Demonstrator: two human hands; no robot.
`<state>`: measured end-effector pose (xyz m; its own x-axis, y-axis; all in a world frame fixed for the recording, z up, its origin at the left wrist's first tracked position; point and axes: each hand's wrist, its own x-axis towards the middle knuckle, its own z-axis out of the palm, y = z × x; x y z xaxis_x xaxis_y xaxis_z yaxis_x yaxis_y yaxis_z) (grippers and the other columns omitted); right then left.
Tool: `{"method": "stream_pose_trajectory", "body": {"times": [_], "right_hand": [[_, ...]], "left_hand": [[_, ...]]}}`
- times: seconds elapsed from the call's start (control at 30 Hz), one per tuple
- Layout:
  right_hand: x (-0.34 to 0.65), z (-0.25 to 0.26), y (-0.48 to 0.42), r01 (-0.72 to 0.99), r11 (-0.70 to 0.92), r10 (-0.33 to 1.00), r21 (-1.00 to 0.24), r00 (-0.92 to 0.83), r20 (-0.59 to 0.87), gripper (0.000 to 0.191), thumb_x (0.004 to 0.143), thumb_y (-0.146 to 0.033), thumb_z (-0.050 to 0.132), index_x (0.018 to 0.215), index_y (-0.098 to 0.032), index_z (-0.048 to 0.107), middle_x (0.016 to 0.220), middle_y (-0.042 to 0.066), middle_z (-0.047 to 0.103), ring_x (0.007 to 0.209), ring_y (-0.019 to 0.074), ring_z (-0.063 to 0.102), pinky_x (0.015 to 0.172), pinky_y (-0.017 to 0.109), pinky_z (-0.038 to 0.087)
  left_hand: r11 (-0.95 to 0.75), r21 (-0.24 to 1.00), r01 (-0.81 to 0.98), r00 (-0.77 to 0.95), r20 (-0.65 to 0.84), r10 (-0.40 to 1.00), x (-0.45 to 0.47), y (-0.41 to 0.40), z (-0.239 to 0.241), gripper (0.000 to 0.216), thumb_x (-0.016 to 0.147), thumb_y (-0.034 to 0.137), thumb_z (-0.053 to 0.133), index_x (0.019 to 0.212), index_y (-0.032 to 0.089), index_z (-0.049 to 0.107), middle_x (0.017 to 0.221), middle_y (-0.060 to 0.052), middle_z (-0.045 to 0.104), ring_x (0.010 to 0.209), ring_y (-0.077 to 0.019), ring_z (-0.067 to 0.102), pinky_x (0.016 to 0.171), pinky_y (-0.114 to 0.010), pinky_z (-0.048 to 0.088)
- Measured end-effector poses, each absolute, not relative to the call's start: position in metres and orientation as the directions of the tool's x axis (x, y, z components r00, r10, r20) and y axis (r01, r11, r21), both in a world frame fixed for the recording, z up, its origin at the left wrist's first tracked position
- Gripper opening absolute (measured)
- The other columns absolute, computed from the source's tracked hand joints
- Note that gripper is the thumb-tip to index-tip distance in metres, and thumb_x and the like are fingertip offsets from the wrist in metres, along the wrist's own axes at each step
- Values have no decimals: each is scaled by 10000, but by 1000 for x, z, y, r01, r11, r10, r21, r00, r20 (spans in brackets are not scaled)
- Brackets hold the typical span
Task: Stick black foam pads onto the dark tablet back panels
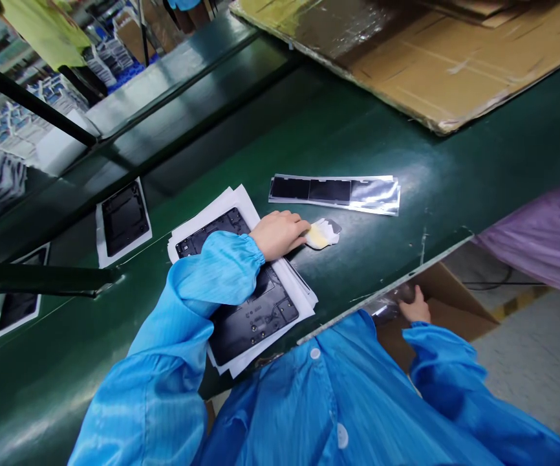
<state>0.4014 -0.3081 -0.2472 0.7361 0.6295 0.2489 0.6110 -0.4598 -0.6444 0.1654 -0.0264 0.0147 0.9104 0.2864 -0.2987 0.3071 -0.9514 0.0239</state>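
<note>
My left hand (280,234) reaches over a black laptop-like panel (255,310), which lies on white sheets on the green bench. Its curled fingertips pinch the edge of a crumpled white and yellow wad (323,234), whose material I cannot make out. Below the bench edge, my right hand (416,307) is closed at a piece of clear plastic (385,308), over an open cardboard box (454,314). Behind the wad lies a long strip (333,193) with black panels and a shiny silvery end.
More black panels on white sheets (123,221) lie along the left of the green bench (202,162). Large cardboard sheets (435,77) cover the far right. Dark metal bars (32,97) cross the left side. A purple garment (546,226) shows at right; people stand behind.
</note>
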Motion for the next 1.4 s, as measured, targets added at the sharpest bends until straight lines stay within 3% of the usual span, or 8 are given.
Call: {"method": "stream_pose_trajectory", "body": {"times": [0.2, 0.33, 0.5, 0.6, 0.8, 1.07, 1.3, 1.4], "right_hand": [[412, -196, -291, 480, -474, 315, -738, 875, 367, 441, 916, -439, 435, 1321, -266, 436, 1245, 133, 549, 1095, 365, 553, 864, 514, 485], [402, -108, -286, 549, -321, 250, -772, 835, 490, 391, 915, -359, 440, 1304, -341, 478, 1270, 33, 564, 1175, 363, 522, 975, 548, 431], [364, -35, -232, 725, -100, 748, -681, 507, 430, 271, 885, -353, 533, 1102, -254, 662, 1008, 65, 688, 898, 286, 648, 836, 491, 522], [339, -37, -189, 814, 68, 956, -577, 112, 272, 409, 904, -381, 496, 1257, -179, 548, 1240, 135, 585, 1076, 282, 593, 850, 437, 540], [319, -58, -142, 916, -4, 981, -402, 81, 175, 484, 801, -472, 637, 1161, -156, 575, 1131, 151, 574, 1024, 323, 579, 815, 454, 532], [318, -56, -127, 761, -23, 972, -649, 169, 164, 471, 705, -432, 738, 1080, -208, 562, 1235, 147, 561, 1164, 357, 509, 965, 545, 432], [319, -54, -146, 592, -19, 967, -805, 215, 135, 159, 776, -301, 607, 909, -233, 553, 831, 1, 686, 711, 181, 650, 651, 300, 529], [336, -55, -162, 310, -138, 929, -941, 369, -15, 234, 699, -387, 673, 848, -219, 605, 759, -13, 693, 666, 176, 637, 632, 286, 519]], "left_hand": [[-941, 40, 335, 906, -289, 310, 163, -25, 16, 283, 948, 313, 473, 1173, 180, 581, 1115, -80, 654, 1038, -237, 591, 862, -342, 435], [-929, 58, 366, 897, -289, 335, 161, -23, 16, 291, 952, 316, 463, 1188, 184, 573, 1134, -75, 651, 1057, -236, 586, 878, -344, 436], [-922, 73, 380, 896, -276, 348, 161, -22, 13, 295, 950, 315, 461, 1188, 181, 575, 1141, -82, 650, 1060, -242, 583, 880, -353, 435], [-923, 69, 379, 898, -268, 349, 160, -23, 13, 293, 947, 316, 467, 1182, 177, 574, 1118, -85, 656, 1042, -240, 591, 872, -353, 436], [-929, 30, 369, 900, -263, 349, 159, -22, 22, 292, 937, 323, 495, 1178, 177, 572, 1092, -73, 667, 1020, -231, 605, 844, -343, 454], [-954, -70, 292, 931, -207, 300, 208, -2, 32, 267, 919, 297, 527, 1139, 163, 596, 1123, -89, 649, 1041, -237, 596, 841, -344, 474], [-974, -68, 217, 968, -111, 224, 263, 11, 9, 653, 820, 453, 656, 1329, 113, 428, 1423, -185, 445, 1297, -292, 422, 1026, -403, 376], [-976, -8, 217, 961, -174, 215, 272, 19, 1, 792, 768, 527, 685, 1364, 101, 384, 1403, -194, 466, 1267, -300, 459, 1024, -414, 391]]}}
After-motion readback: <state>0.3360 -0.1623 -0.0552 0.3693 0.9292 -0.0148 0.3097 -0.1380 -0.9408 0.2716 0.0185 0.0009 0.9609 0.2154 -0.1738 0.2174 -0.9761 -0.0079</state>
